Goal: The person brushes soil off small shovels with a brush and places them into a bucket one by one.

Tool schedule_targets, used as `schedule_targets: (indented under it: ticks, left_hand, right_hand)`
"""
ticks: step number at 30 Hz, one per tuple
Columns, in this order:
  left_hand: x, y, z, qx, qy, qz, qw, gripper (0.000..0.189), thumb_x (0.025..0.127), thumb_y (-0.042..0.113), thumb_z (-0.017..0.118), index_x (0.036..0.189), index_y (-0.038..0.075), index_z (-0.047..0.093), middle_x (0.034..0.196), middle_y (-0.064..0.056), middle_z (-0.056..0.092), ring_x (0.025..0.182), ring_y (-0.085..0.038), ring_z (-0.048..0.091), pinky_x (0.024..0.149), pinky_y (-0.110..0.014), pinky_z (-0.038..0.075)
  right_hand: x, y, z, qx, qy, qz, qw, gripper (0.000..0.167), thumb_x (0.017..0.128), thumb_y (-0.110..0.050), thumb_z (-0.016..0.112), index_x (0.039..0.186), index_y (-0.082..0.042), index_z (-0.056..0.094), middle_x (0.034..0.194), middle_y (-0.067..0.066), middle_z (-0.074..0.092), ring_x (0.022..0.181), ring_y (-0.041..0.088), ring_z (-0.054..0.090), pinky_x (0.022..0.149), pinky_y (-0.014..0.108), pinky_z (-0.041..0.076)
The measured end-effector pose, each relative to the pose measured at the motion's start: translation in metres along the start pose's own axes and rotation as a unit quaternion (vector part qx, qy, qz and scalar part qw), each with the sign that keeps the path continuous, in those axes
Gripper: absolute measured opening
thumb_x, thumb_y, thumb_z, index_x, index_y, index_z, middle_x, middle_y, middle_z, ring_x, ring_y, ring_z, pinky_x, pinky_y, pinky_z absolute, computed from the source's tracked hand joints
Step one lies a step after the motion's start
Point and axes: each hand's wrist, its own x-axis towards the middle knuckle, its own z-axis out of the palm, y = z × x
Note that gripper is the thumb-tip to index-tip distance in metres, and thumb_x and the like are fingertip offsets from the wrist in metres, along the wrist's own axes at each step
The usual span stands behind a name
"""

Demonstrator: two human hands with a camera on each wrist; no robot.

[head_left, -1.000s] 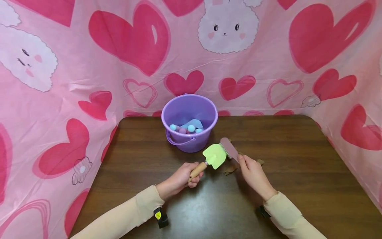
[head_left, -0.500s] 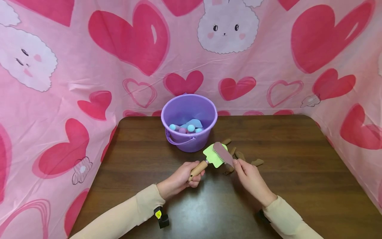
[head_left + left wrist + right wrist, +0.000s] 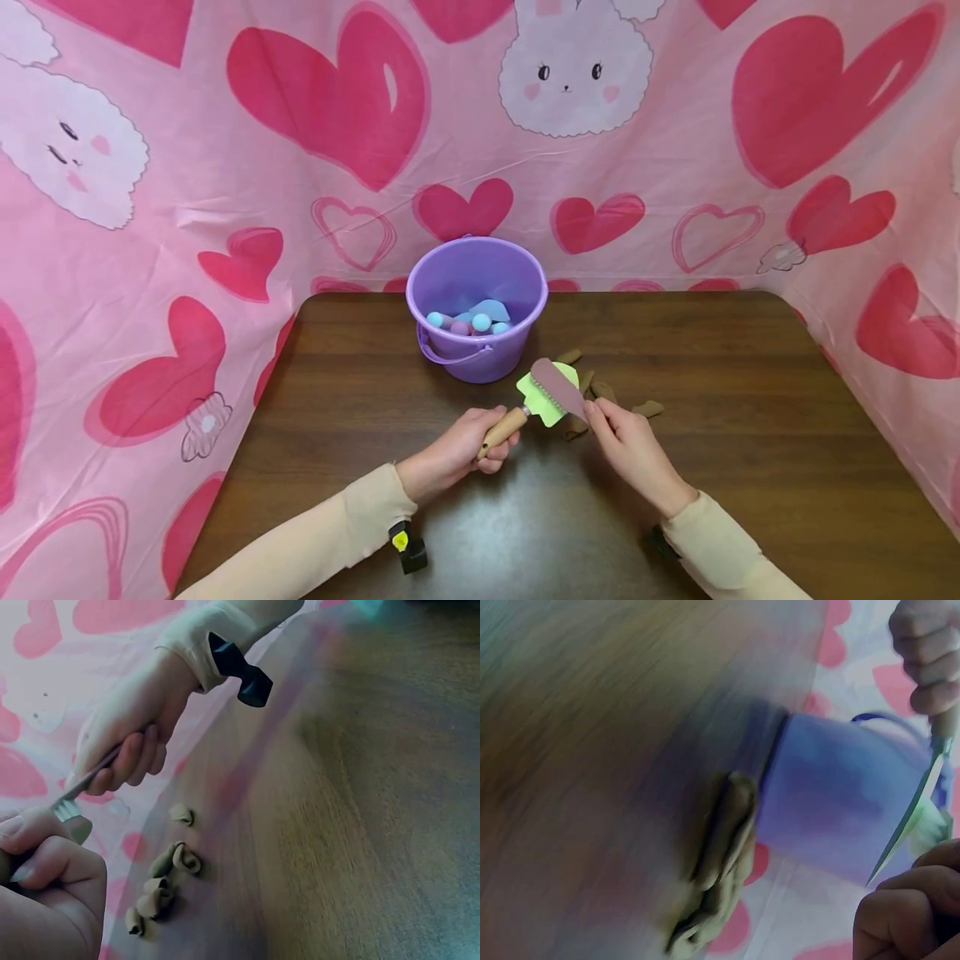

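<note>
In the head view my left hand grips the wooden handle of a small trowel with a lime-green blade, held over the table and pointing up to the right. My right hand pinches a mauve brush, its bristles against the blade and its back covering part of it. Several brown curled pieces lie on the table beyond and below the tools. The left wrist view shows these curled pieces in a loose row; in the right wrist view the trowel blade appears edge-on.
A purple bucket stands just behind the trowel, its handle hanging at the front. Blue and purple round-ended items lie inside it. The brown wooden table meets a pink heart-print cloth at the back and sides.
The brush has moved left from the blade's right edge to across the blade, uncovering more brown pieces. The trowel has shifted slightly right over the last half second.
</note>
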Motion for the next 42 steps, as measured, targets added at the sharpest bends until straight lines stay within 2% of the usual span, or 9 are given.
schedule_targets:
  ticks: [11,16,18,23,30,32,35,38,42]
  left_hand:
    - [-0.01,0.002,0.001,0.083,0.009,0.027,0.9962,0.05,0.112,0.026,0.032,0.084,-0.005,0.06,0.058,0.002,0.044,0.049,-0.006,0.037,0.047,-0.019,0.031]
    - [-0.03,0.021,-0.001,0.209,0.004,0.072,0.9753,0.05,0.112,0.025,0.038,0.094,-0.01,0.068,0.061,0.001,0.052,0.052,-0.009,0.042,0.049,-0.022,0.035]
    - [-0.04,0.035,-0.003,0.274,0.011,0.104,0.956,0.047,0.112,0.025,0.04,0.095,-0.007,0.071,0.062,0.002,0.053,0.053,-0.009,0.044,0.05,-0.022,0.035]
    - [-0.063,0.083,-0.008,0.41,0.076,0.169,0.8932,0.037,0.109,0.028,0.05,0.09,0.007,0.073,0.063,0.004,0.053,0.057,-0.01,0.046,0.053,-0.025,0.036]
    - [-0.072,0.147,-0.018,0.508,0.169,0.186,0.8238,0.031,0.104,0.036,0.058,0.084,0.018,0.074,0.066,0.005,0.052,0.062,-0.014,0.042,0.057,-0.03,0.036]
    - [-0.066,0.162,-0.023,0.547,0.191,0.186,0.7936,0.036,0.104,0.04,0.058,0.079,0.018,0.071,0.062,0.004,0.049,0.06,-0.015,0.043,0.057,-0.032,0.037]
    - [-0.054,0.178,-0.031,0.619,0.226,0.183,0.73,0.044,0.104,0.043,0.057,0.07,0.015,0.059,0.057,0.001,0.045,0.056,-0.017,0.045,0.056,-0.034,0.037]
    - [-0.039,0.188,-0.042,0.671,0.246,0.178,0.6757,0.047,0.104,0.041,0.057,0.067,0.014,0.052,0.057,-0.001,0.045,0.054,-0.019,0.047,0.054,-0.035,0.038]
    - [-0.015,0.194,-0.059,0.716,0.251,0.156,0.6321,0.048,0.103,0.034,0.056,0.061,0.014,0.045,0.055,-0.001,0.04,0.054,-0.02,0.045,0.053,-0.036,0.039]
  right_hand:
    - [0.003,0.013,-0.015,-0.018,0.055,0.081,0.9951,0.038,0.111,-0.027,0.05,0.082,-0.003,0.058,0.062,-0.001,0.042,0.053,0.011,0.039,0.05,0.027,0.034]
    - [-0.003,0.015,-0.026,0.013,0.079,0.101,0.9917,0.041,0.112,-0.029,0.048,0.083,-0.002,0.057,0.056,-0.001,0.046,0.048,0.011,0.042,0.046,0.03,0.036]
    - [-0.005,0.016,-0.03,0.011,0.084,0.104,0.991,0.041,0.112,-0.03,0.047,0.084,-0.002,0.058,0.054,-0.002,0.046,0.046,0.011,0.041,0.045,0.03,0.035]
    - [-0.01,0.018,-0.038,0.005,0.081,0.103,0.9914,0.037,0.112,-0.029,0.048,0.088,-0.003,0.06,0.055,-0.002,0.046,0.046,0.01,0.041,0.045,0.031,0.034]
    - [-0.014,0.018,-0.041,0.0,0.072,0.111,0.9912,0.036,0.112,-0.028,0.048,0.089,-0.004,0.061,0.057,-0.002,0.046,0.048,0.01,0.041,0.047,0.031,0.034]
    - [-0.015,0.018,-0.04,-0.003,0.072,0.112,0.9911,0.035,0.112,-0.027,0.048,0.089,-0.004,0.061,0.057,-0.002,0.046,0.049,0.01,0.042,0.047,0.031,0.034]
    - [-0.016,0.018,-0.04,-0.006,0.074,0.109,0.9913,0.035,0.112,-0.027,0.049,0.088,-0.005,0.06,0.057,-0.002,0.046,0.049,0.01,0.042,0.048,0.031,0.034]
    - [-0.016,0.017,-0.039,-0.015,0.076,0.097,0.9922,0.035,0.111,-0.028,0.049,0.086,-0.006,0.06,0.057,-0.003,0.044,0.049,0.009,0.04,0.048,0.03,0.033]
    - [-0.016,0.015,-0.037,-0.022,0.072,0.093,0.9928,0.037,0.111,-0.03,0.049,0.085,-0.006,0.06,0.057,-0.004,0.043,0.049,0.009,0.039,0.048,0.029,0.034]
